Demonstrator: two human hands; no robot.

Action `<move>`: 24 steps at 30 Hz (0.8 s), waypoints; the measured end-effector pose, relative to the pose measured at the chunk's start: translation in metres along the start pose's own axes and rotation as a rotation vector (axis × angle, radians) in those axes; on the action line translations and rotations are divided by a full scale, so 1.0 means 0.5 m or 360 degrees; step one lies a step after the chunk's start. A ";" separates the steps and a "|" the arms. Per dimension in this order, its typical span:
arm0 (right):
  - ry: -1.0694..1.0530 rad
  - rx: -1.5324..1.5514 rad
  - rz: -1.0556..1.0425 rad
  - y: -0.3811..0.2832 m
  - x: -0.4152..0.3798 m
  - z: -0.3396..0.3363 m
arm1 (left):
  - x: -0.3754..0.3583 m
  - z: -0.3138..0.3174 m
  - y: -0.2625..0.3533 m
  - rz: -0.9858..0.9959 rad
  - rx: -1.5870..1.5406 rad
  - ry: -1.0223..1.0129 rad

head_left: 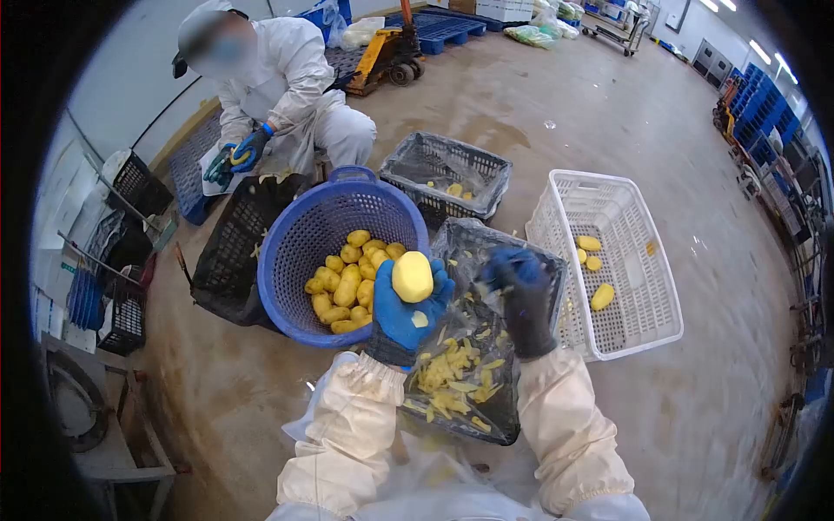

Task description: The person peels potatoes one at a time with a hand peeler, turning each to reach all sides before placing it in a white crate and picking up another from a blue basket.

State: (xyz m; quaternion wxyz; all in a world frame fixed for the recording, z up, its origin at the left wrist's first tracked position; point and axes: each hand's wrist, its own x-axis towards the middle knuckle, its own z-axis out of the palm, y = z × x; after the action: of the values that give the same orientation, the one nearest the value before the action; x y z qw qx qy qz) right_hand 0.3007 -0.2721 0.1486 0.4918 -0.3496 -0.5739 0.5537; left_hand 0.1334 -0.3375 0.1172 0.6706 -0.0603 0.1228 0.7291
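Observation:
My left hand, in a blue glove, holds a peeled yellow potato up from its palm. A small scrap of peel sticks to the glove below it. My right hand, gloved in blue and dark grey, is raised over the crate and smeared by motion; whether anything is in its fingers does not show. Beneath both hands stands a black plastic-lined crate with potato peels in it. Left of my left hand, a blue round basket holds several potatoes.
A white crate at the right holds several peeled potatoes. Behind stands another lined black crate with a few yellow pieces. At upper left a co-worker in white crouches, holding a potato beside a black crate.

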 end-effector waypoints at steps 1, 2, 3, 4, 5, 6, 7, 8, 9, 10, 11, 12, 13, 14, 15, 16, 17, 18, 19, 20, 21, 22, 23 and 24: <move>-0.0123 0.0371 0.0184 -0.021 -0.018 0.028 | 0.000 0.001 0.005 0.0008 -0.0003 0.0001; -0.0281 0.0329 0.0141 -0.001 -0.034 0.040 | -0.003 0.001 0.013 -0.0080 0.0060 -0.0112; -0.0281 0.0332 0.0147 0.015 -0.049 0.053 | -0.006 -0.001 0.017 -0.0171 0.0123 -0.0224; -0.0388 0.0201 0.0055 0.022 -0.061 0.069 | -0.007 -0.004 0.016 -0.0170 0.0120 -0.0222; -0.0495 0.0070 -0.0040 0.029 -0.065 0.077 | -0.006 -0.008 0.013 -0.0117 0.0139 -0.0120; -0.0465 0.0024 -0.0017 0.044 -0.060 0.073 | -0.006 -0.010 0.011 -0.0061 0.0157 -0.0018; -0.0470 0.0024 -0.0017 0.044 -0.054 0.067 | -0.007 -0.010 0.012 -0.0056 0.0155 -0.0018; -0.0344 0.0123 -0.0014 0.042 -0.042 0.059 | -0.007 -0.009 0.013 -0.0063 0.0104 -0.0029; -0.0214 0.0223 -0.0010 0.042 -0.034 0.056 | -0.007 -0.008 0.015 -0.0073 0.0055 -0.0038; -0.0211 0.0226 -0.0008 0.029 -0.031 0.059 | -0.006 -0.008 0.016 -0.0085 0.0006 -0.0045; -0.0279 0.0268 0.0025 0.015 -0.031 0.060 | -0.005 -0.007 0.018 -0.0100 -0.0042 -0.0051; -0.0349 0.0308 0.0059 -0.002 -0.032 0.061 | -0.005 -0.006 0.018 -0.0116 -0.0094 -0.0059; -0.0424 0.0340 0.0092 -0.011 -0.032 0.059 | -0.004 -0.007 0.018 -0.0119 -0.0100 -0.0060; -0.0488 0.0134 -0.0287 0.024 -0.035 0.074 | -0.003 -0.006 0.018 -0.0044 0.0110 -0.0071; -0.0480 0.0135 -0.0285 0.049 -0.033 0.061 | -0.003 -0.005 0.019 0.0027 0.0326 -0.0080; -0.0359 0.0206 -0.0144 0.043 -0.022 0.052 | -0.001 -0.008 0.017 0.0021 0.0330 -0.0077; -0.0242 0.0276 -0.0003 0.027 -0.011 0.045 | 0.002 -0.013 0.014 -0.0074 0.0175 -0.0165; -0.0108 0.0424 0.0226 0.003 -0.002 0.024 | 0.003 -0.018 0.012 -0.0165 0.0015 -0.0255; -0.0113 0.0425 0.0227 0.002 -0.002 0.016 | 0.000 -0.015 0.011 -0.0160 0.0014 -0.0255; -0.0171 0.0500 0.0233 0.001 -0.002 0.010 | -0.003 -0.010 0.011 -0.0145 0.0016 -0.0204; -0.0224 0.0571 0.0238 0.000 -0.002 0.006 | -0.004 -0.004 0.009 -0.0136 0.0017 -0.0154; -0.0214 0.0569 0.0233 0.000 -0.007 0.006 | -0.004 0.004 0.005 -0.0147 0.0018 -0.0158; -0.0332 0.0469 0.0202 0.001 -0.016 0.014 | -0.006 0.010 0.000 -0.0069 0.0100 -0.0080; -0.0452 0.0369 0.0175 0.002 -0.026 0.023 | -0.008 0.013 -0.004 0.0013 0.0180 0.0000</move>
State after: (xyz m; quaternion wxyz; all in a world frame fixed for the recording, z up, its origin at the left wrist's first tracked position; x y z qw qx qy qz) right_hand 0.2933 -0.2877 0.1462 0.4120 -0.2397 -0.5498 0.6859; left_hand 0.1362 -0.3394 0.1243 0.6700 -0.0218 0.1641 0.7236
